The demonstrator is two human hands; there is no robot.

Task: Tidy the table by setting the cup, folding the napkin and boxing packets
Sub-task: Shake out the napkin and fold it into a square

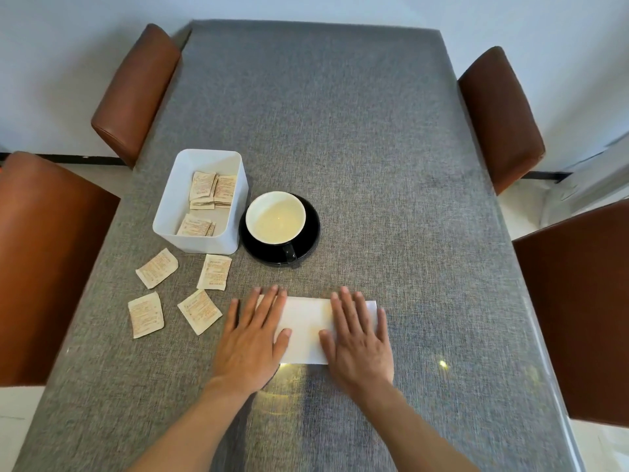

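Observation:
A white napkin [308, 327], folded into a rectangle, lies flat near the table's front. My left hand [253, 338] presses palm-down on its left end and my right hand [360, 338] on its right end, fingers spread, holding nothing. A black cup [276, 222] with a pale inside stands upright on a black saucer [311, 233], handle toward me. Left of it a white box [200, 238] holds several beige packets [212, 190]. Several more packets [157, 268] lie loose on the cloth in front of the box.
The grey tablecloth [340, 131] covers the whole table. Brown chairs stand along both sides: two on the left [136, 90] and two on the right [500, 117]. A white wall is behind the far edge.

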